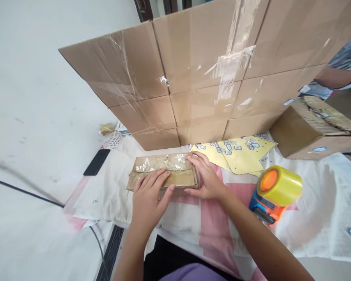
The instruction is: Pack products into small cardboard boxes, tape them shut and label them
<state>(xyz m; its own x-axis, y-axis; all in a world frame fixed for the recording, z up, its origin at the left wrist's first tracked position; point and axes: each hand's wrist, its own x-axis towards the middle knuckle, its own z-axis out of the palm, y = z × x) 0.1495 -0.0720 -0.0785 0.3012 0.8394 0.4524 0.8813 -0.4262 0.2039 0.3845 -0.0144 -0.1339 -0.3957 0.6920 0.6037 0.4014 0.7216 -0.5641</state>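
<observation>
A small flat cardboard box [179, 179] lies on the cloth-covered table, with shiny clear tape across its top. My left hand [150, 195] rests on the box's top near the front edge, fingers stretched out and thumb spread. Around the right end of the box goes my right hand [209, 177], its thumb at the front corner and its fingers over the top back edge. A tape dispenser [265, 208] with a large yellow roll of tape [289, 187] lies to the right of my right forearm.
A tall cardboard partition [204, 74] stands behind the box. Yellow sheets with small labels [242, 158] lie at its foot. An open carton [304, 136] stands at right, near another person's arm [336, 78]. A black phone-like slab [96, 162] lies at the table's left edge.
</observation>
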